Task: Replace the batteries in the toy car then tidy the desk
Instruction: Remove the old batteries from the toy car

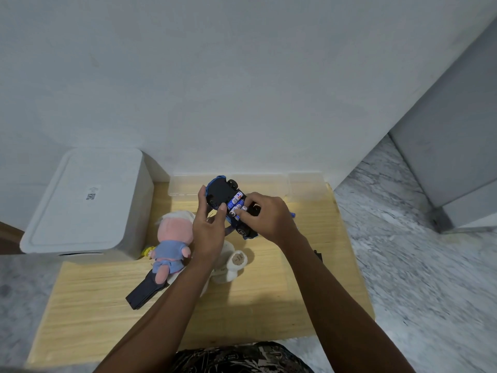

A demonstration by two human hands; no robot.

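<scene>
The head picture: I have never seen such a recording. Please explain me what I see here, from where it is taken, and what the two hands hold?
There is no machine here. A person wears a wide-angle camera on the head, so you look down along both arms at a wooden desk.

The left hand grips a blue toy car, turned upside down above the desk. In its open underside lie blue batteries. The right hand presses its fingertips on them.

On the desk lie a pink plush doll, a white plush toy and a flat black object; I cannot tell what it is. A white lidded box stands at the left, clear plastic containers at the back.
</scene>
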